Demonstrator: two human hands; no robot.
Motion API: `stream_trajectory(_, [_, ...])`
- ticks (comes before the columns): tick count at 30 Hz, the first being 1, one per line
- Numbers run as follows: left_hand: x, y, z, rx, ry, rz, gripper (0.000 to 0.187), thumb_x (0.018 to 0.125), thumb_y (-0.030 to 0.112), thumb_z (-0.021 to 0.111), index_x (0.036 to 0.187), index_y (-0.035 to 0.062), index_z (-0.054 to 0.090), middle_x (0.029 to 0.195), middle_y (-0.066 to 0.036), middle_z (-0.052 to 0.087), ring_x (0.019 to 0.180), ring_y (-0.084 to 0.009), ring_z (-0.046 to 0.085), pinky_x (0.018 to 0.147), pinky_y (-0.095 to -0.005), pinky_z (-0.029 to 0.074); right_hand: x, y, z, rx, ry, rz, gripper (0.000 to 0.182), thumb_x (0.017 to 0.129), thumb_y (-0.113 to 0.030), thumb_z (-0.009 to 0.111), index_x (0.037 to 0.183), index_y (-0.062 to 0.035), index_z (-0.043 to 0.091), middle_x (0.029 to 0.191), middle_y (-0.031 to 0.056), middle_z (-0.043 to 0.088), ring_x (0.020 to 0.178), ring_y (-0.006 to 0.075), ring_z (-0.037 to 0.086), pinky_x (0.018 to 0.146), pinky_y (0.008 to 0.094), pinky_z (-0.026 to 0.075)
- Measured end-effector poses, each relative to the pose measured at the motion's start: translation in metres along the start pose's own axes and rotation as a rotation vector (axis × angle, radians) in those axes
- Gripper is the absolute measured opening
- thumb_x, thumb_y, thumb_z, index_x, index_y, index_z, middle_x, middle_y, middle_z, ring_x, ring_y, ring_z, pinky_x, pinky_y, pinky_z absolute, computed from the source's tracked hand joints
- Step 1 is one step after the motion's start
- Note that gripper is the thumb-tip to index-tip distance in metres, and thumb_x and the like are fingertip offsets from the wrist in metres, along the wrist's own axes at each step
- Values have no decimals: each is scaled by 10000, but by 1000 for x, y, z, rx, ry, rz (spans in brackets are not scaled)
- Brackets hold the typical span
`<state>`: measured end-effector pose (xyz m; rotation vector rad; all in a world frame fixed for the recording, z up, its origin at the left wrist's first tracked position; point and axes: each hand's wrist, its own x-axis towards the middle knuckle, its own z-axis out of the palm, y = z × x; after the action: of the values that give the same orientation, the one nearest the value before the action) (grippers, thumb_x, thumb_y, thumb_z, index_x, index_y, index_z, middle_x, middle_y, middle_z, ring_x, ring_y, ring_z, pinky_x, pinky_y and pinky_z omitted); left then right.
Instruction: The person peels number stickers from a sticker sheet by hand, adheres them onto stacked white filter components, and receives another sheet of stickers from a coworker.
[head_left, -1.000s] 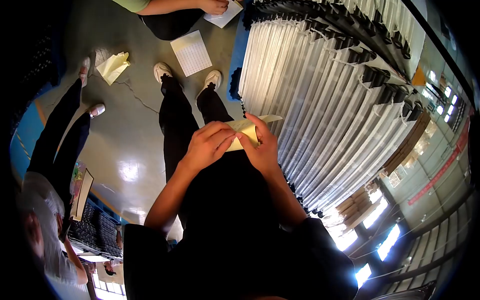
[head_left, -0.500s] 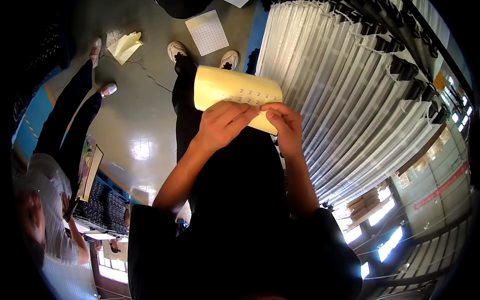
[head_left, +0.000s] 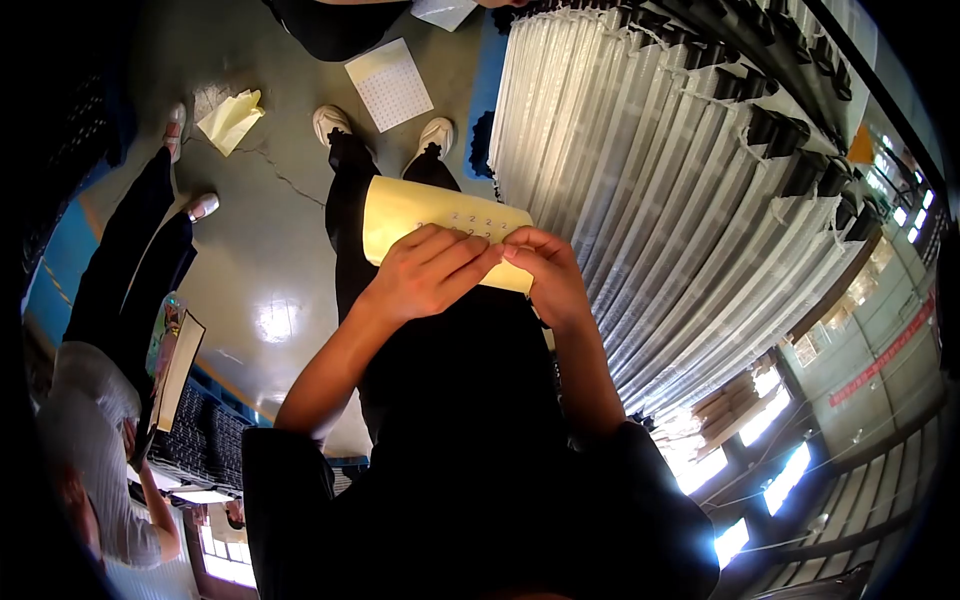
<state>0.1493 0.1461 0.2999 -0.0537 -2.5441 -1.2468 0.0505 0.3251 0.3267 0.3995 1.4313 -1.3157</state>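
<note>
A yellow sheet of number stickers [head_left: 400,205], printed with rows of small 2s, lies curved across my lap. My left hand [head_left: 430,270] is closed on its lower part, with the fingers bent over the printed rows. Beside it my right hand [head_left: 553,275] pinches at the sheet's right side with thumb and forefinger. The fingertips of both hands meet near the rows, and whether a loose sticker is between them cannot be made out.
To the right stands a dense row of pale, plastic-wrapped strips [head_left: 620,190]. On the floor lie a printed sheet [head_left: 390,85] and a crumpled yellow paper [head_left: 231,121]. At left, another person [head_left: 90,430] in a grey top holds a board-like item [head_left: 178,370].
The view has shifted, so the sheet and both hands appear lower and further left. My fingers stay close together at the sheet, the right forefinger and thumb nearer the left fingertips.
</note>
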Motion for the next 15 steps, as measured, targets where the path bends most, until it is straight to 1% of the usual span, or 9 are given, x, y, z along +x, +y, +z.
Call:
stream_trajectory(2, [3, -3, 2, -30, -15, 0, 243, 740, 99, 708, 979, 55, 696, 907, -22, 637, 764, -164, 623, 672, -296, 509, 0, 0, -1, -38, 11, -26, 84, 899, -86, 658, 902, -4, 675, 868, 7, 653, 865, 86, 567, 813, 236, 433])
stream_trajectory(5, [8, -4, 10, -323, 12, -331, 226, 768, 110, 787, 963, 57, 688, 853, -46, 620, 730, -201, 623, 640, -308, 529, -2, 1, -2, -171, 113, -104, 73, 901, -76, 663, 939, -15, 675, 879, 6, 651, 853, 81, 563, 787, 232, 436])
stream_trajectory(6, [9, -2, 11, -323, 11, -334, 226, 768, 110, 787, 963, 57, 688, 853, -46, 620, 730, -201, 623, 640, -308, 529, -2, 2, -2, -226, 151, -184, 76, 905, -77, 665, 952, -17, 674, 882, 3, 649, 846, 77, 561, 773, 231, 439])
stream_trajectory(8, [9, 1, 13, -735, -23, -633, 197, 791, 12, 762, 967, 4, 674, 851, -58, 634, 737, -164, 636, 645, -272, 521, -1, 2, -3, -279, 187, -263, 81, 909, -79, 668, 964, -20, 672, 885, -1, 646, 838, 73, 559, 759, 230, 441])
stream_trajectory(9, [10, 1, 15, -773, -22, -644, 130, 845, 0, 720, 964, -9, 667, 856, -53, 643, 744, -115, 627, 648, -255, 518, -2, -1, -2, -319, 189, -275, 87, 910, -93, 673, 960, -21, 675, 885, 12, 653, 829, 84, 571, 751, 239, 449])
stream_trajectory(10, [11, 2, 19, -774, -23, -646, 130, 845, 0, 720, 964, -9, 667, 856, -53, 643, 744, -115, 627, 648, -255, 518, -2, -3, -1, -358, 192, -287, 95, 911, -107, 677, 956, -22, 677, 885, 24, 660, 821, 94, 583, 743, 248, 457])
stream_trajectory(12, [11, 2, 27, -968, 7, -846, 97, 874, 63, 720, 925, 1, 667, 783, -20, 629, 704, -78, 602, 616, -222, 496, -1, -6, 1, -456, 224, -358, 98, 908, -114, 682, 954, -27, 681, 884, 41, 666, 818, 115, 598, 743, 257, 463])
stream_trajectory(13, [11, 0, 28, -969, 7, -847, 97, 874, 63, 720, 925, 1, 667, 783, -20, 629, 704, -78, 602, 616, -222, 496, 0, -6, 1, -554, 256, -431, 101, 905, -122, 686, 952, -32, 684, 883, 58, 673, 815, 135, 614, 743, 267, 470])
stream_trajectory(15, [11, -3, 30, -1050, -32, -870, 84, 893, 65, 708, 908, -1, 658, 769, 7, 629, 711, -44, 585, 617, -199, 478, 2, -6, 1, -572, 268, -447, 105, 902, -128, 690, 952, -36, 687, 880, 71, 676, 812, 154, 623, 743, 276, 475])
